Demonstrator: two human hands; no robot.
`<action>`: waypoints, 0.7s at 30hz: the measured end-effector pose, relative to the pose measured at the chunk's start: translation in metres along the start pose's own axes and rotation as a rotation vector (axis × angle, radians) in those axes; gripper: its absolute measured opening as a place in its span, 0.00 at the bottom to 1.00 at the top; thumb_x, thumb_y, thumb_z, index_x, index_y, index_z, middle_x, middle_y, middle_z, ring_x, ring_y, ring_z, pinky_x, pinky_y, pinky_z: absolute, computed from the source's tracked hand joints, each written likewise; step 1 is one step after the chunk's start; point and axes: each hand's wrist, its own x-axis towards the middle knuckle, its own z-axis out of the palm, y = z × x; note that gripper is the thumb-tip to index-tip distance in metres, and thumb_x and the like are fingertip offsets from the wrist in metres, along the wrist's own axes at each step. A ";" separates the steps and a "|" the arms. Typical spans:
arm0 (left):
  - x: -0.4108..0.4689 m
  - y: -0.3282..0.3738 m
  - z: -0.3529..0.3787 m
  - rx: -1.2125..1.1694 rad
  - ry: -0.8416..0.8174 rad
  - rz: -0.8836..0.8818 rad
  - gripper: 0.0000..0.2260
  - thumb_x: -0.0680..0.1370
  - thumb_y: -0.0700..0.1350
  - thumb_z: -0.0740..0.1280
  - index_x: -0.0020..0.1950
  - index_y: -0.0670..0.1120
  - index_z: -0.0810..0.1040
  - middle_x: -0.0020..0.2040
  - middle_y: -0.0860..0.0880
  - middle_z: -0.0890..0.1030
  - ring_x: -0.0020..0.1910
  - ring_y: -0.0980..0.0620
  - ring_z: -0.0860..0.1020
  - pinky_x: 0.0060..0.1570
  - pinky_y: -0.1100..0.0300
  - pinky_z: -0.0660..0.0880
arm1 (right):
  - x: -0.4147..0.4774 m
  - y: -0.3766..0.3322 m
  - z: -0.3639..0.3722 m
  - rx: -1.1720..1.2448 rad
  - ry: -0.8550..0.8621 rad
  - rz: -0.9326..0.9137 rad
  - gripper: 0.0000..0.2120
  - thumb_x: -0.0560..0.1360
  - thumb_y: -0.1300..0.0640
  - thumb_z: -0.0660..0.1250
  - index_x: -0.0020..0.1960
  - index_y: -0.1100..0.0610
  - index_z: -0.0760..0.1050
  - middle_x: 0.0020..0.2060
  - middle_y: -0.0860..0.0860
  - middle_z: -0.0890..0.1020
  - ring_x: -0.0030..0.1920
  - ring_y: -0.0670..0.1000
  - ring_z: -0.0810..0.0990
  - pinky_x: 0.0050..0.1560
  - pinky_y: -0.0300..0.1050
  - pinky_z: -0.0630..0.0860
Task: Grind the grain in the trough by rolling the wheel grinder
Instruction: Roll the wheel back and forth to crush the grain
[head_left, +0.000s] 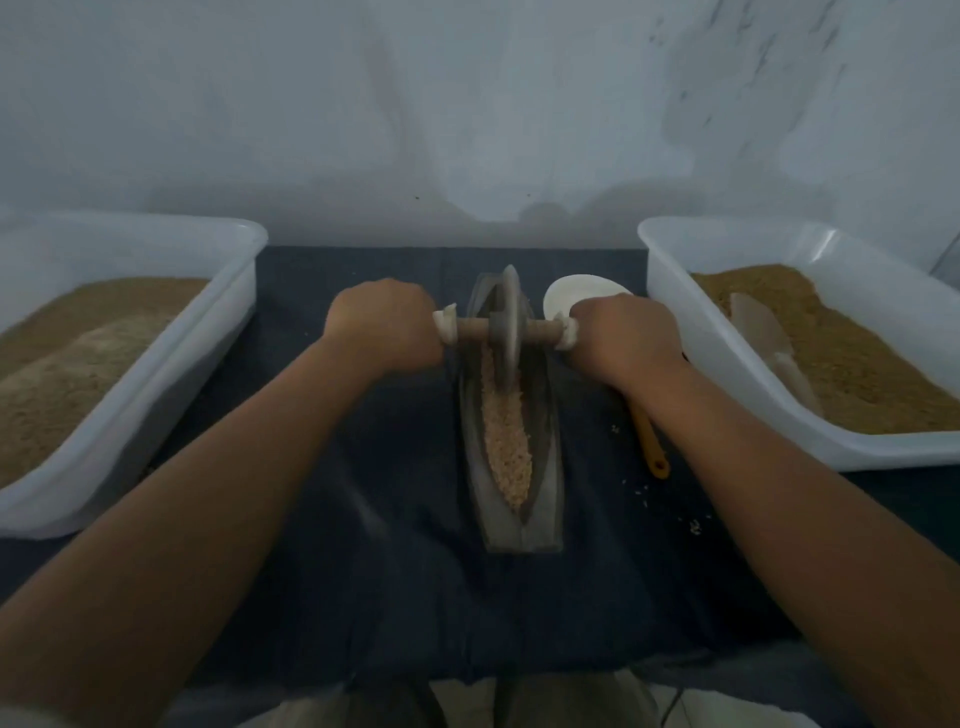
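A dark boat-shaped trough (543, 499) lies lengthwise on the dark cloth in the middle. Pale crushed grain (506, 441) fills its groove. The grey wheel grinder (509, 332) stands upright in the far half of the trough on a wooden axle wrapped in white at both ends. My left hand (384, 325) grips the left end of the axle. My right hand (623, 332) grips the right end. Both arms reach forward on either side of the trough.
A white tub of brown grain (234, 312) stands at the left, and another white tub (670, 291) with a scoop stands at the right. A white spoon with a yellow handle (654, 447) lies right of the trough. A few grains lie scattered on the dark cloth (363, 571).
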 end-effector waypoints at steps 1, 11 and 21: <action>-0.003 0.000 0.002 -0.015 -0.020 0.000 0.14 0.75 0.59 0.67 0.38 0.50 0.76 0.39 0.51 0.79 0.37 0.46 0.78 0.40 0.54 0.75 | 0.000 0.000 -0.002 -0.001 -0.012 -0.005 0.15 0.77 0.42 0.63 0.35 0.47 0.68 0.34 0.45 0.74 0.38 0.52 0.74 0.40 0.48 0.72; -0.070 -0.014 0.022 -0.005 0.032 0.127 0.14 0.72 0.60 0.64 0.33 0.52 0.73 0.29 0.55 0.74 0.27 0.54 0.72 0.28 0.62 0.63 | -0.060 0.008 -0.028 0.058 -0.345 -0.095 0.13 0.72 0.40 0.66 0.35 0.47 0.75 0.30 0.46 0.78 0.31 0.44 0.78 0.30 0.43 0.69; -0.028 -0.007 0.013 -0.086 -0.081 0.053 0.12 0.74 0.57 0.65 0.37 0.51 0.78 0.36 0.52 0.80 0.34 0.50 0.78 0.34 0.56 0.74 | -0.017 -0.004 -0.028 0.031 -0.202 -0.068 0.11 0.80 0.47 0.65 0.43 0.51 0.78 0.38 0.45 0.78 0.41 0.50 0.77 0.46 0.47 0.74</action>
